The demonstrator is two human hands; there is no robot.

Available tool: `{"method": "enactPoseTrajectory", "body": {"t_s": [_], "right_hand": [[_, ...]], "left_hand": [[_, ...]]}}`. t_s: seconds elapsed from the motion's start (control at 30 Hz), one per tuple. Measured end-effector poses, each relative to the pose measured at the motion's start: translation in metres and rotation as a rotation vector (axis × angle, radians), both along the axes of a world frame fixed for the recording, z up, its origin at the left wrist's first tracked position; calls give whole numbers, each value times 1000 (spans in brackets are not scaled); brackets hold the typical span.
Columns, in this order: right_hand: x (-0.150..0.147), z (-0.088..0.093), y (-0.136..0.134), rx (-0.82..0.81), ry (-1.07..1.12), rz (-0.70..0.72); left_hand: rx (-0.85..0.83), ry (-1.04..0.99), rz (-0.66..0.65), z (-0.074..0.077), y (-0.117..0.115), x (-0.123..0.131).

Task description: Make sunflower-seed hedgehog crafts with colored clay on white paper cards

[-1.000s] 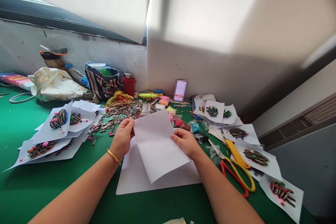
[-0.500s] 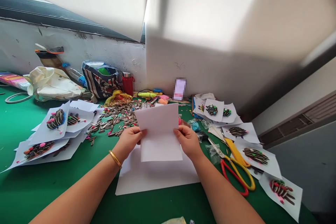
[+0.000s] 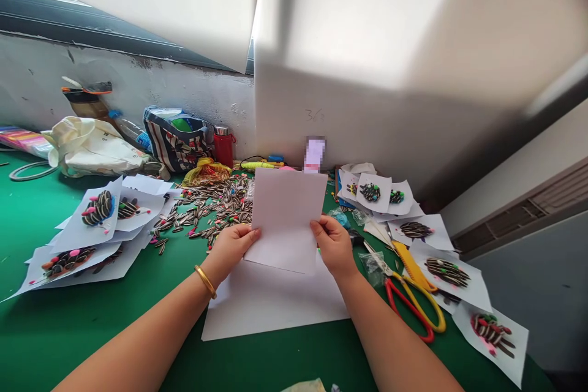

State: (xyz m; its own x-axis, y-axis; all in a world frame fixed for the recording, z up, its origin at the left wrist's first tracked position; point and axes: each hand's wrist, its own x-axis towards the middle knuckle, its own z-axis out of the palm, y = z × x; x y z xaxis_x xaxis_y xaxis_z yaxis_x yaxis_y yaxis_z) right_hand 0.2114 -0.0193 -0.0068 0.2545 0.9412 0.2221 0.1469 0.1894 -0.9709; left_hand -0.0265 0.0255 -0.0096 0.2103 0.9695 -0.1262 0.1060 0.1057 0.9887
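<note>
Between my two hands a small white sheet of paper is held up, tilted toward me. My left hand pinches its lower left edge between thumb and fingers; a gold bangle circles that wrist. On the opposite edge, my right hand grips the paper with the thumb in front. Beneath it, a larger white sheet lies flat on the green table. Striped sunflower seeds are scattered behind my left hand. Scissors with red and yellow handles rest right of my right forearm.
Paper cards with seed-and-clay figures are stacked at left and spread along the right. A yellow utility knife lies by the scissors. Along the wall stand a red bottle, a striped bag and a cream bag.
The small sheet has moved slightly up and to the right and turned a little clockwise in my hands. My right hand has shifted slightly right. The other things lie as before.
</note>
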Motion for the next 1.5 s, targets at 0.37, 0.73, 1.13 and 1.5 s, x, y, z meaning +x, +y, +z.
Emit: {"method": "enactPoseTrajectory", "body": {"t_s": [0.37, 0.73, 1.13, 1.5], "right_hand": [[10, -11, 8, 145, 89, -137], [-3, -8, 1, 50, 55, 134], [8, 1, 0, -171, 260, 553], [-7, 25, -20, -183, -747, 793]], "left_hand": [[-25, 37, -224, 6, -8, 0], [-82, -234, -48, 6, 2, -7], [-73, 412, -682, 29, -14, -15], [512, 1046, -733, 42, -50, 13]]}}
